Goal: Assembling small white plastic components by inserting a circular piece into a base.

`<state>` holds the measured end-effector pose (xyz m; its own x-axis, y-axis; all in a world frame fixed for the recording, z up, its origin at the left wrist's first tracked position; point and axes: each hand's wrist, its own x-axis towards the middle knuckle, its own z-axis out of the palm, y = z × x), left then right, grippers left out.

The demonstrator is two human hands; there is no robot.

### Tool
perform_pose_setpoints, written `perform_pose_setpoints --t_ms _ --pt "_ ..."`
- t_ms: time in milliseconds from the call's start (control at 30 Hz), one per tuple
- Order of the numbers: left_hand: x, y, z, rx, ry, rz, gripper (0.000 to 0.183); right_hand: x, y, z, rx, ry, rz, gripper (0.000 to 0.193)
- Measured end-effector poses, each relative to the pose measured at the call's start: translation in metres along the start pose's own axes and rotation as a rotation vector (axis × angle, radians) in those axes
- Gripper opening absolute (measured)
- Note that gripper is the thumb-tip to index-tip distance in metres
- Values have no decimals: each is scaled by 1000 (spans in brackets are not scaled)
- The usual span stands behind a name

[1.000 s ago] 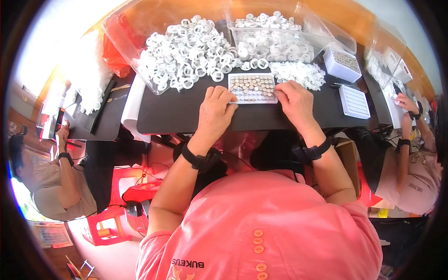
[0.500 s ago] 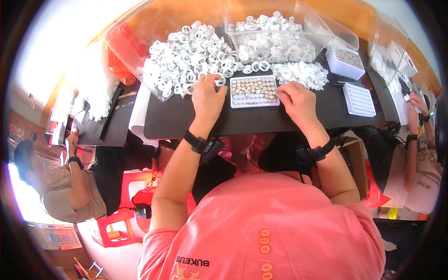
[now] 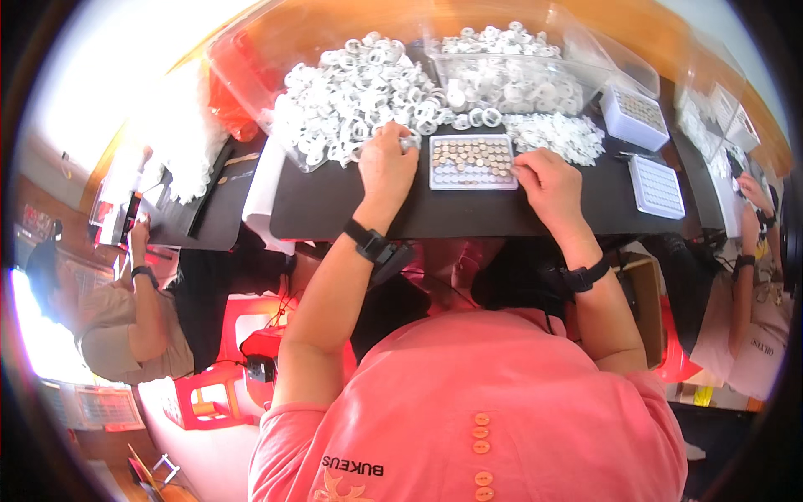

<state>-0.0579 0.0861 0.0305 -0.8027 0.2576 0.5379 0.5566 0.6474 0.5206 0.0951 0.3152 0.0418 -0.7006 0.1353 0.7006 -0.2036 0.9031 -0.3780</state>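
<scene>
- Fingers bent on my left hand (image 3: 387,174), up against the near edge of the ring heap, and I can't tell whether they hold anything; my right hand (image 3: 552,186) has thumb and fingertips drawn close at the tray's right side, and whether something is between them I can't tell either.
- Around me, a bright room: pinkish floor (image 3: 196,462), a co-worker in beige (image 3: 138,335) out on the left, another co-worker (image 3: 740,339) on the right, a red stool (image 3: 194,412) behind my left elbow.
- Before me, a dark table (image 3: 477,213), its near strip bare, a pale sheet (image 3: 264,201) drooping over its left end.
- At the back left, a big clear bin (image 3: 266,113), a red bag (image 3: 234,117) beside it, and white rings (image 3: 360,92) heaped high, spreading to my left hand.
- Next to it, a second clear bin (image 3: 577,60) with more white pieces.
- Far right, a white tray stack (image 3: 633,132) topped with discs; nearer, a white gridded tray (image 3: 661,211).
- Between my hands, the tray (image 3: 473,186) lies flat.
- Just behind it, small translucent pieces (image 3: 556,138) in a low pile.
- Smallest, tan discs (image 3: 468,151) crowding the tray's far rows, pale cells showing nearer me.
</scene>
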Motion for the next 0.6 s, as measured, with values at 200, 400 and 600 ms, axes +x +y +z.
perform_pose_setpoints --t_ms 200,400,600 --pt "-10 1 0 -20 178 5 10 1 -3 1 19 -116 56 8" --pt "-11 8 40 4 172 49 4 -16 41 3 140 -169 51 11" --pt "-18 12 12 -278 324 111 14 -11 34 7 135 -222 63 10"
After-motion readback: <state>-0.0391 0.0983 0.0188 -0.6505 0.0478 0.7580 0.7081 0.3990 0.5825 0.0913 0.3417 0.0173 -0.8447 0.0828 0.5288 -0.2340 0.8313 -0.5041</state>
